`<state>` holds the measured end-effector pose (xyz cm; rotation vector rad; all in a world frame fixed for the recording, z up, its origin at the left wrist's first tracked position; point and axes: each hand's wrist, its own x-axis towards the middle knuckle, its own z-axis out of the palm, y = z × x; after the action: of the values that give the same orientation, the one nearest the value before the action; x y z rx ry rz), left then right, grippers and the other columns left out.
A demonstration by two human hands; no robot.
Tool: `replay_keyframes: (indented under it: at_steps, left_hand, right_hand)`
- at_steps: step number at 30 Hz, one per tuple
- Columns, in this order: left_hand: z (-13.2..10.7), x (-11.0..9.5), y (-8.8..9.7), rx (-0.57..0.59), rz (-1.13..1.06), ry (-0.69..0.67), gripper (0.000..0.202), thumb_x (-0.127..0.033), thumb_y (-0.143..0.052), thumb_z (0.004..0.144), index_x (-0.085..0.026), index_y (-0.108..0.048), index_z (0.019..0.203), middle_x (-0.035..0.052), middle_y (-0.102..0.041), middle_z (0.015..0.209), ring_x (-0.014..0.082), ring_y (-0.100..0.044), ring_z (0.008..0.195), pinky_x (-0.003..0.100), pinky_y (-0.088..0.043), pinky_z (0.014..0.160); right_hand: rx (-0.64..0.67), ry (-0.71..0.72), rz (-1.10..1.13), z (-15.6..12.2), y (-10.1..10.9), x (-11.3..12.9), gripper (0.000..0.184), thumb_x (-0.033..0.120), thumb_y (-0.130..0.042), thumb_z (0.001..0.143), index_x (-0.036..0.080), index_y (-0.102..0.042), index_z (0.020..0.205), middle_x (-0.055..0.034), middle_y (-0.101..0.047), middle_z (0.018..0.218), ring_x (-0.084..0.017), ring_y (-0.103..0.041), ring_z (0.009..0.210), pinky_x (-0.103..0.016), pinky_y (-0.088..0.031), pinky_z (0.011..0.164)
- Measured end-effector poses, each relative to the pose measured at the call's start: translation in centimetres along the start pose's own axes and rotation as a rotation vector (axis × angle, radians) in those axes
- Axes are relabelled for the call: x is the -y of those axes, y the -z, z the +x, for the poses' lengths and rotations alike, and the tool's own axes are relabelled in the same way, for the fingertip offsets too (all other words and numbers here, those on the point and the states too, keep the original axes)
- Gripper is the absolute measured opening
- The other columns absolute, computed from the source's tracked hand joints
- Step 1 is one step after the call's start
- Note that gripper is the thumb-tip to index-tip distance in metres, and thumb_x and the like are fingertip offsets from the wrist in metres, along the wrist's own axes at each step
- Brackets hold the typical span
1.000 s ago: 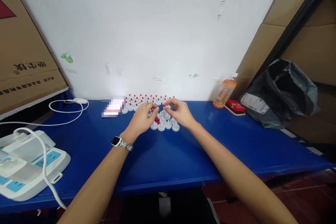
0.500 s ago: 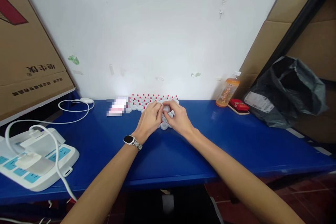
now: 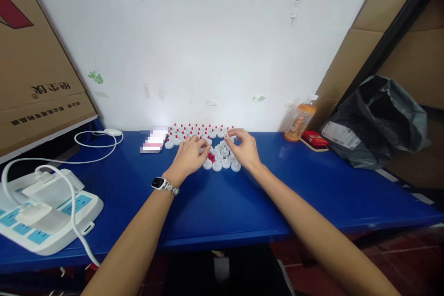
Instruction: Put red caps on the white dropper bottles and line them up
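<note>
White round nozzle caps with small red tips (image 3: 189, 132) stand in rows along the wall. Nearer to me sits a loose group of white caps without red tips (image 3: 225, 163), and beside them lies a small pile of red tips (image 3: 211, 157). My left hand (image 3: 190, 153) hovers at the left of this group, fingers loosely bent and thumb apart, with nothing visible in it. At the right end of the rows, my right hand (image 3: 244, 148) pinches a white cap (image 3: 233, 137), partly hidden by the fingers.
A pixelated flat item (image 3: 154, 140) lies left of the rows. To the right stand an orange drink bottle (image 3: 300, 119), a red box (image 3: 315, 138) on a phone, and a grey plastic bag (image 3: 374, 120). A white power strip (image 3: 86, 212) with cables occupies the left of the blue table (image 3: 222, 208).
My hands were together over the caps around a white cap; now they are apart. The left has moved left and the right has carried a cap to the right end of the rows.
</note>
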<state>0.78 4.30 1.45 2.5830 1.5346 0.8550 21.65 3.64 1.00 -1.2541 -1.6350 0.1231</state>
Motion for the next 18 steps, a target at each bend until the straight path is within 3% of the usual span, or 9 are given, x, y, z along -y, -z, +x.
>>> replay_keyframes:
  at_steps: [3,6,10,14,18]
  left_hand:
    - [0.0,-0.1,-0.1,0.002,0.011,0.000,0.037,-0.044,-0.036,0.100,-0.024,-0.066,0.098,0.0081,-0.063,0.103,0.0281,-0.055,0.102,0.042,-0.043,0.086]
    - [0.1,0.0,0.1,-0.024,-0.018,0.016,0.037,-0.040,-0.035,0.101,-0.022,-0.067,0.094,0.0082,-0.064,0.100,0.0269,-0.056,0.098,0.041,-0.044,0.085]
    - [0.3,0.2,0.8,-0.133,-0.084,0.032,0.038,-0.037,-0.036,0.101,-0.021,-0.065,0.082,0.0069,-0.064,0.091,0.0247,-0.058,0.093,0.039,-0.044,0.084]
    - [0.4,0.5,1.3,-0.263,-0.159,0.062,0.047,-0.041,-0.031,0.103,-0.021,-0.064,0.076,0.0048,-0.065,0.083,0.0222,-0.059,0.089,0.037,-0.043,0.085]
    - [0.4,0.8,1.5,-0.289,-0.170,0.084,0.049,-0.043,-0.031,0.103,-0.021,-0.065,0.075,0.0047,-0.064,0.081,0.0220,-0.059,0.087,0.037,-0.043,0.083]
  right_hand:
    - [-0.012,-0.017,-0.051,0.4,-0.4,-0.2,0.017,0.034,-0.065,0.084,0.021,-0.073,0.089,-0.0060,-0.064,0.095,-0.022,-0.060,0.096,-0.034,-0.047,0.089]
    - [0.082,-0.012,-0.060,1.6,-0.9,-0.8,0.017,0.030,-0.061,0.086,0.019,-0.072,0.089,-0.0026,-0.066,0.080,-0.018,-0.061,0.081,-0.030,-0.046,0.081]
    - [0.220,-0.043,-0.109,4.4,-2.5,-1.6,0.017,0.025,-0.058,0.087,0.018,-0.073,0.091,-0.0034,-0.073,0.085,-0.016,-0.065,0.079,-0.025,-0.045,0.074]
    - [0.364,-0.058,-0.284,6.9,-4.6,-1.8,0.018,0.025,-0.059,0.086,0.019,-0.075,0.090,-0.0057,-0.076,0.091,-0.019,-0.067,0.087,-0.028,-0.044,0.081]
    - [0.528,-0.078,-0.477,7.8,-6.0,-1.5,0.015,0.024,-0.060,0.084,0.020,-0.074,0.081,-0.0067,-0.076,0.090,-0.022,-0.066,0.093,-0.037,-0.037,0.095]
